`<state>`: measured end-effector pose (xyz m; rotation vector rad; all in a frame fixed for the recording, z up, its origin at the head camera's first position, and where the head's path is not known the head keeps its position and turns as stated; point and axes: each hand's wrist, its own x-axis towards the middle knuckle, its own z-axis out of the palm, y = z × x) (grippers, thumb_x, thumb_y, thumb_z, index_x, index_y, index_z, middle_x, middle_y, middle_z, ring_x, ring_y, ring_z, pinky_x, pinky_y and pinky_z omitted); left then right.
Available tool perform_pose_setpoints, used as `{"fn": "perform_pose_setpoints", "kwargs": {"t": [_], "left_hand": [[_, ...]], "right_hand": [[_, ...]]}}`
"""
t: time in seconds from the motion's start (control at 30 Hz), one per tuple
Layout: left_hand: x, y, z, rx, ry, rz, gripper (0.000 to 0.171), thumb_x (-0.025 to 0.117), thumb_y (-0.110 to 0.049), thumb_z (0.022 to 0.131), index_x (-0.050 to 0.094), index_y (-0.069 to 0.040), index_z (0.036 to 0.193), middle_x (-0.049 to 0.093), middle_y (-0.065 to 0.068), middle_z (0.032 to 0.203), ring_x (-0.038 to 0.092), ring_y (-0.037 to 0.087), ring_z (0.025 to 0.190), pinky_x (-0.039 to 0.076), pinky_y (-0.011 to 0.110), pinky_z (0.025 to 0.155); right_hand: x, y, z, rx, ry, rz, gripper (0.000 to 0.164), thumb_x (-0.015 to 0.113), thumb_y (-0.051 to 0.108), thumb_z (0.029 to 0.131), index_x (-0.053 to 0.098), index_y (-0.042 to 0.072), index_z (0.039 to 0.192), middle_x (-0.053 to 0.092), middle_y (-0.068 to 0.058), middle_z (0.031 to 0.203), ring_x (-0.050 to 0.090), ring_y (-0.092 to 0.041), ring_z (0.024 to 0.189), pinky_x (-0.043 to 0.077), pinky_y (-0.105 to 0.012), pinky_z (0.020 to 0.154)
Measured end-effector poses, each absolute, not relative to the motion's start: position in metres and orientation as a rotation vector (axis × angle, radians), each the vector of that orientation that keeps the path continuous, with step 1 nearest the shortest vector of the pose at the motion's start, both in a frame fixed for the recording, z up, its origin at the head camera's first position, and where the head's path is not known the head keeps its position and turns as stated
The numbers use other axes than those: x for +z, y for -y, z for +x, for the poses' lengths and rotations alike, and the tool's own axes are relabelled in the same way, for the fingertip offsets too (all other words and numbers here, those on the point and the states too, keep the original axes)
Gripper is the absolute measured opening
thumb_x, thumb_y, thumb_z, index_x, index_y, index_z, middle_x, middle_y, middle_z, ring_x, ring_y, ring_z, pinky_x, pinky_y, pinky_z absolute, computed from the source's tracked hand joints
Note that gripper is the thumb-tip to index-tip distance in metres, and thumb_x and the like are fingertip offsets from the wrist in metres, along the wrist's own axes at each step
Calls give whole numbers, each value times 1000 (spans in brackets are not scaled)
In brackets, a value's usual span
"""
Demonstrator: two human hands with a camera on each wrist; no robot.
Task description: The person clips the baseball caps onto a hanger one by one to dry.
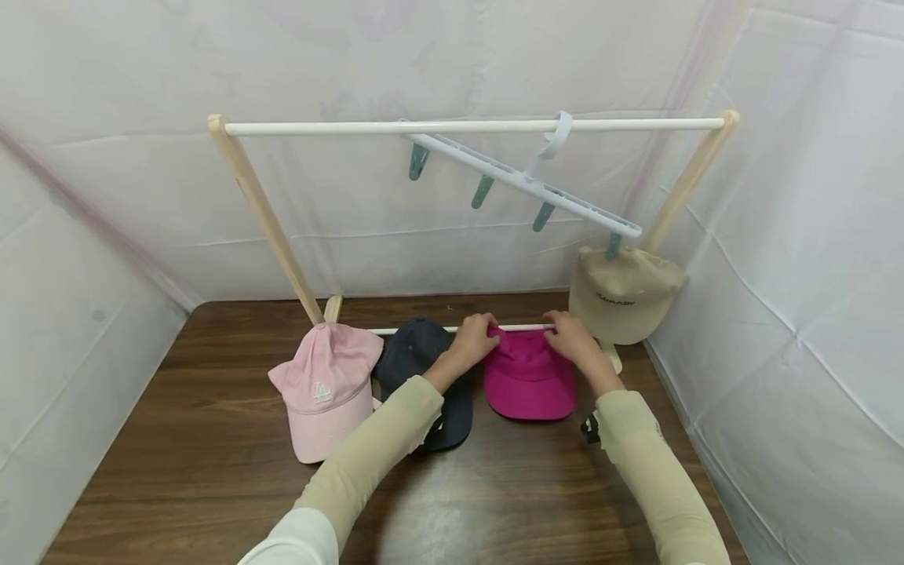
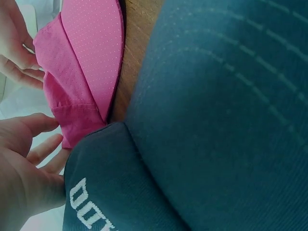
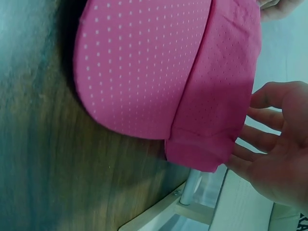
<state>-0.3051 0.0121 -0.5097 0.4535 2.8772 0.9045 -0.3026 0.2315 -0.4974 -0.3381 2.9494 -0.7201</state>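
Note:
A magenta cap (image 1: 530, 388) with a dotted brim sits on the wooden table, brim toward me. At its upper left edge, my left hand (image 1: 472, 339) pinches the fabric. My right hand (image 1: 575, 341) holds the upper right edge; the right wrist view shows its fingertips (image 3: 257, 96) at the crown's edge. A navy cap (image 1: 417, 349) lies under my left forearm, and its brim (image 2: 231, 110) fills much of the left wrist view. Farther left is a pink cap (image 1: 321, 377) with white letters. A beige cap (image 1: 621, 306) hangs at the right from a green clip (image 1: 614, 246).
Above the caps stands a wooden rack with a white top bar (image 1: 339, 128). A white hanger (image 1: 512, 177) hooks over that bar at a slant, with several green clips along it. The rack's low rod (image 1: 384, 331) runs behind the caps. White sheeting (image 1: 395, 63) surrounds the table (image 1: 176, 439).

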Motion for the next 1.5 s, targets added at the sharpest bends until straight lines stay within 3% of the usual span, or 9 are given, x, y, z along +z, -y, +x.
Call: {"fn": "perform_pose_setpoints", "kwargs": {"t": [0.33,0.63,0.87,1.1,1.5], "left_hand": [[-507,-22,-307,968,-2906,460,28,61,-20,91,62,-3,113,63,13,108,61,21,94,51,31,75],[-513,-33,-312,891,-2889,351,45,68,-38,87,58,-5,115,65,9,102,63,19,89,51,29,73],[-521,-38,-312,760,-2906,354,40,73,-29,84,56,-7,112,63,4,87,61,14,76,50,26,63],[-530,-45,-304,473,-3004,532,29,74,-19,83,57,-9,105,64,4,93,64,17,90,51,26,70],[-535,-47,-299,400,-3051,580,19,71,-20,85,56,-14,95,61,-1,85,63,14,87,49,27,66]], "right_hand": [[-499,-238,-308,-672,-2933,-296,38,56,9,92,52,-6,126,55,-29,121,52,-41,113,45,-49,91],[-507,-237,-307,-626,-2975,-314,35,60,6,90,56,-7,122,54,-29,119,52,-40,111,45,-49,90],[-507,-234,-300,-597,-3006,-311,32,64,6,87,59,-4,117,52,-26,113,51,-39,105,45,-48,87],[-515,-231,-298,-427,-3039,-313,35,73,12,82,61,-2,112,59,-22,105,56,-37,99,47,-46,84],[-525,-227,-295,-399,-2995,-206,35,70,15,86,62,-2,115,58,-24,112,54,-41,105,47,-55,82]]}}
